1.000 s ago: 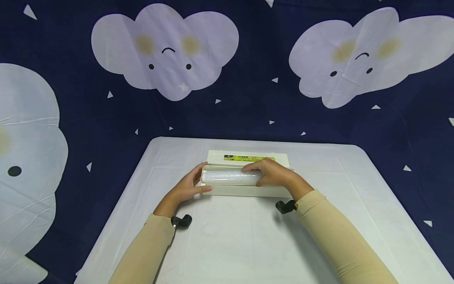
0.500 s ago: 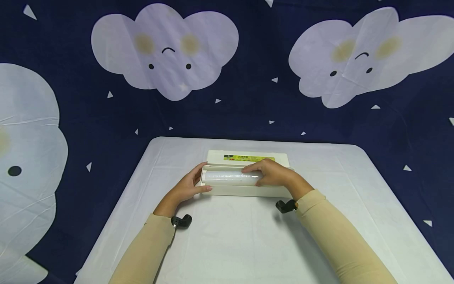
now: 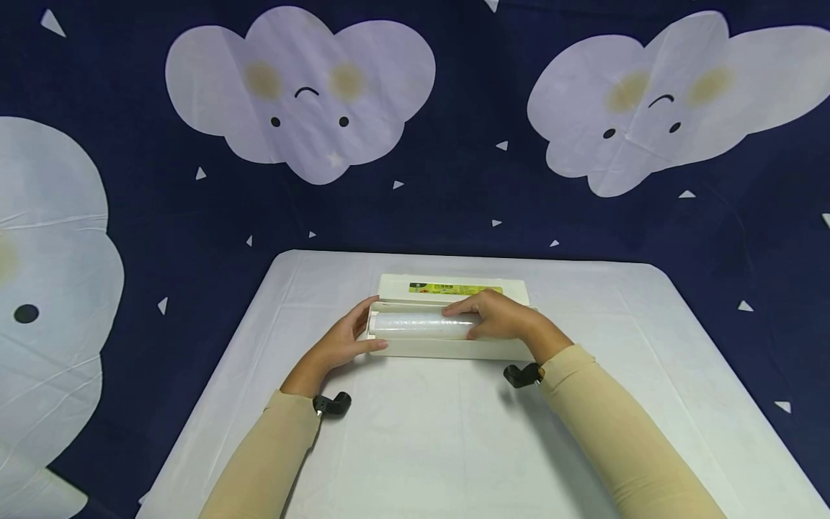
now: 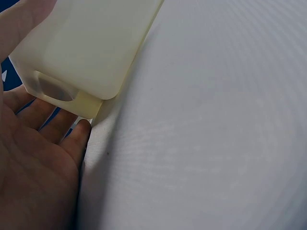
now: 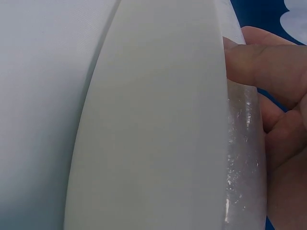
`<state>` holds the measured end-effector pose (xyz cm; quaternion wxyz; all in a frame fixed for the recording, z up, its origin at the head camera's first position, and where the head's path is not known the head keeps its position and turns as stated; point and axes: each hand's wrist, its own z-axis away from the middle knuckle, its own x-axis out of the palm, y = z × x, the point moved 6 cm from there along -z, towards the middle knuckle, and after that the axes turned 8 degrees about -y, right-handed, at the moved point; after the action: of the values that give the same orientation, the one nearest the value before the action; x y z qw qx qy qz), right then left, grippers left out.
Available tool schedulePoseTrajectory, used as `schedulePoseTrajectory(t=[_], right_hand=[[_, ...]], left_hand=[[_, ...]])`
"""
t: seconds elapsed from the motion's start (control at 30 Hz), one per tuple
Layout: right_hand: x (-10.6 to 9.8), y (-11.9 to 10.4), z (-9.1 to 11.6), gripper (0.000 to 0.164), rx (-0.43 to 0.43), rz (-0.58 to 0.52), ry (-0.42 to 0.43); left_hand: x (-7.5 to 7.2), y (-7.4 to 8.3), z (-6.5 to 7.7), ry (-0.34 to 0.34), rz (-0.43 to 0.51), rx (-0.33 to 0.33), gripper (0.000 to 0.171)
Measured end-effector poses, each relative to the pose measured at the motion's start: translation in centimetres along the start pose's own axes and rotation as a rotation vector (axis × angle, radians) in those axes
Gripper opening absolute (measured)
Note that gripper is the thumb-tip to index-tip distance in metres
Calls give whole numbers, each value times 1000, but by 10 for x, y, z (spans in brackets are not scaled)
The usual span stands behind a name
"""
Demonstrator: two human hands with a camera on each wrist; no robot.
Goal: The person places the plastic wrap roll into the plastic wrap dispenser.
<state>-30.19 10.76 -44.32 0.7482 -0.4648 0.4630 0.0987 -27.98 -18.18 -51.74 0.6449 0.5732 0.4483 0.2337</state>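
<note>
A long cream-white box (image 3: pixel 447 350) lies on the table with its lid (image 3: pixel 393 290) tipped back behind it. Inside is a shiny roll of cling film (image 3: pixel 408 326). My left hand (image 3: pixel 333 346) holds the box's left end, thumb at the front corner and fingers round the back. In the left wrist view those fingers (image 4: pixel 72 139) reach behind the slotted end. My right hand (image 3: pixel 502 317) grips the right part of the roll from above, thumb in front. In the right wrist view the box's front wall (image 5: pixel 148 115) partly hides the roll (image 5: pixel 247 158).
A white cloth covers the table (image 3: pixel 415 432). Behind it hangs a dark blue curtain (image 3: pixel 467 209) with cloud prints. The lid carries a yellow-green label (image 3: pixel 447 289). A black wrist camera sits on each wrist, the left one (image 3: pixel 333 405) and the right one (image 3: pixel 521 376).
</note>
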Motion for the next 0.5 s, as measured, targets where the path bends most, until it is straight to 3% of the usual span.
schedulePoseTrajectory(t=[0.5], right_hand=[[1, 3, 0, 64, -15, -19, -2]], left_hand=[[-1, -2, -1, 9, -6, -3, 99]])
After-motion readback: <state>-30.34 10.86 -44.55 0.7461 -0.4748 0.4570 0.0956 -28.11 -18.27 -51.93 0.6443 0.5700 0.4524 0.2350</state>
